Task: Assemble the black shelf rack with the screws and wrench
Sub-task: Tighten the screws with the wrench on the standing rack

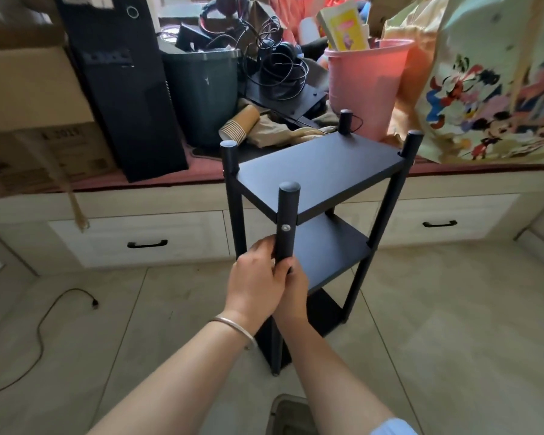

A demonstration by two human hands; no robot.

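Both forearms reach forward from the near edge and meet at the nearest post (285, 227) of the black shelf rack (319, 171). The left hand (256, 274), with a thin bangle (233, 326) at its wrist, curls its fingers around the post just below a silver screw head (285, 227). The right hand (292, 288) sits partly behind the left, its thumb pressed to the same post; it holds the post too, though its fingers are mostly hidden.

The rack stands upright on the tiled floor (437, 324), in front of a low worktop (453, 169) with drawers. Three shelves are fixed between four capped posts.

On the worktop, a cardboard box (35, 120) at far left carries print too blurred to read. Beside it lean a black computer tower (120, 86), then a dark bin (201, 89), a sleeve of paper cups (239, 124), a pink bucket (365, 86) and a cartoon-printed bag (484, 89) at far right.
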